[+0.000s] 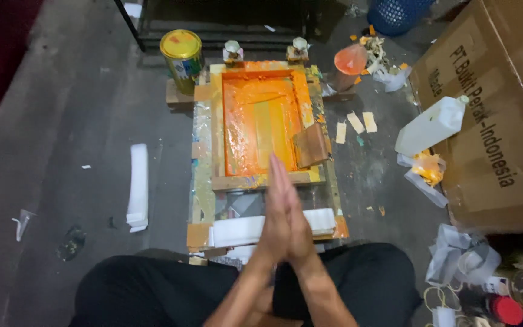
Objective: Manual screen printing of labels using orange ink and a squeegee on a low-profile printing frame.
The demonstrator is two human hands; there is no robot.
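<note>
My left hand and my right hand are pressed flat together, palm to palm, fingers straight and pointing away from me. They hold nothing. They hover over the near end of a wooden printing frame whose screen is covered in orange ink. A brown squeegee leans in the frame's right side. White folded material lies across the board under my hands. My legs in black trousers are crossed on the floor.
A yellow paint can stands at the far left of the frame, an orange-stained cup at the far right. A white plastic jug leans on a large cardboard box. A white strip lies left; rags and jars lie right.
</note>
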